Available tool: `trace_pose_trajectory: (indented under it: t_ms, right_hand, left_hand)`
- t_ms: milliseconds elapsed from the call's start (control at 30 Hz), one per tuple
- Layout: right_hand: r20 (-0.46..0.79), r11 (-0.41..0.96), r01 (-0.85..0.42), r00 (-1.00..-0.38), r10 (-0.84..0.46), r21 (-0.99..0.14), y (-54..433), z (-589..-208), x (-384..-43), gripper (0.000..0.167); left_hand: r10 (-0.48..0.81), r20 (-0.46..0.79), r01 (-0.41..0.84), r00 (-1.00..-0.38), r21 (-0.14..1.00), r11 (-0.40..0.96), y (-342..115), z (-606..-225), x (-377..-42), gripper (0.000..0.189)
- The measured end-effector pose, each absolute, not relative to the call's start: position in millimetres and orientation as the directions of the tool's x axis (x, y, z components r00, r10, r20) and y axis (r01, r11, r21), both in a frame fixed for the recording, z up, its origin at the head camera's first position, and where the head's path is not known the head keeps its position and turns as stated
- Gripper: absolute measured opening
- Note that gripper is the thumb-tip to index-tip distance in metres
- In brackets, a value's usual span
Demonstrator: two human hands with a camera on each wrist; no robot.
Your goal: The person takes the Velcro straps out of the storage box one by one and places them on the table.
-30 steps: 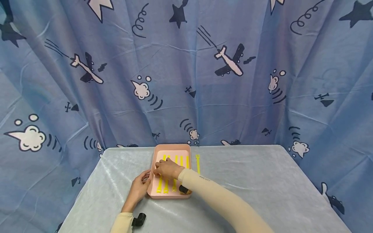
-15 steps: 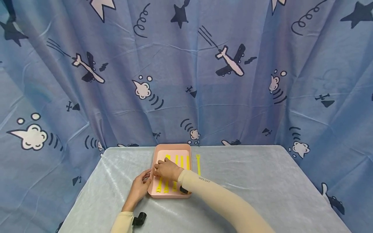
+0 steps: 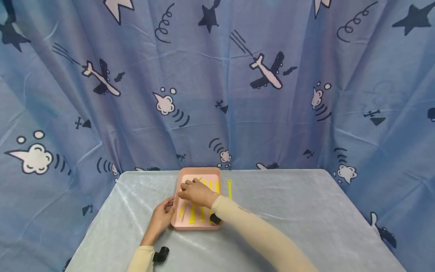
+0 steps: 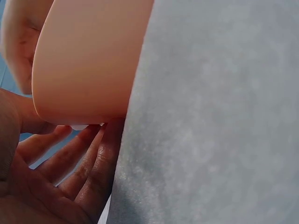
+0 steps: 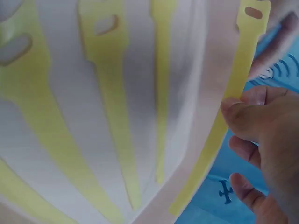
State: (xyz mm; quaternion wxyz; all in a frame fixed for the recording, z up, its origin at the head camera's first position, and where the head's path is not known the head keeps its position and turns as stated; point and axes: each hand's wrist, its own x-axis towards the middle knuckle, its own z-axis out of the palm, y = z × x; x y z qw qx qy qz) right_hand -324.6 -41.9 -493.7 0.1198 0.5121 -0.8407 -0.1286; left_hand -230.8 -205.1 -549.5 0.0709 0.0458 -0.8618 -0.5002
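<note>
A pink tray (image 3: 197, 228) lies on the table with several yellow cable ties in it, each a flat strap with a slotted head. My right hand (image 3: 198, 193) is over the tray's left half. Its thumb and forefinger pinch one yellow cable tie (image 5: 229, 91) by the middle, slotted head at the top in the right wrist view. Other cable ties (image 5: 110, 84) lie spread side by side on the tray floor, partly hidden under the hand in the head view. My left hand (image 3: 161, 218) rests against the tray's left outer wall (image 4: 88, 60), fingers extended and touching it.
One more yellow cable tie (image 3: 229, 189) lies on the grey cloth-covered table (image 3: 289, 211), just right of the tray. Behind the table hangs a blue patterned curtain (image 3: 190, 132). A black wrist camera (image 3: 161, 254) sits on the left sleeve.
My right hand has lifted slightly and moved a little up, bringing the leftmost cable tie with it, now tilted. The left hand stays at the tray's side.
</note>
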Motion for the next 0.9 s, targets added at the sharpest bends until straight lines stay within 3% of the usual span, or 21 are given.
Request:
trace_pose_trajectory:
  t_ms: [200,433,533,733,900]
  right_hand:
    - [0.129,0.470,-0.844,-0.453,-0.882,0.256,-33,-484,-323,0.018]
    - [0.234,0.494,-0.859,-0.456,-0.859,0.138,-24,-474,-316,0.001]
    - [0.273,0.492,-0.864,-0.451,-0.850,0.103,-19,-472,-312,0.006]
    - [0.343,0.489,-0.871,-0.447,-0.826,0.043,-11,-466,-302,0.001]
    - [0.404,0.483,-0.874,-0.460,-0.791,-0.050,-5,-462,-295,0.008]
  left_hand:
    - [-0.154,0.075,-0.014,-0.985,0.862,0.507,-206,-550,-230,0.044]
    - [-0.163,0.084,-0.012,-0.983,0.857,0.516,-205,-548,-231,0.044]
    - [-0.163,0.083,-0.012,-0.983,0.858,0.514,-205,-550,-231,0.044]
    - [-0.158,0.102,0.007,-0.982,0.860,0.510,-204,-549,-228,0.043]
    - [-0.159,0.112,0.015,-0.981,0.857,0.515,-202,-549,-228,0.043]
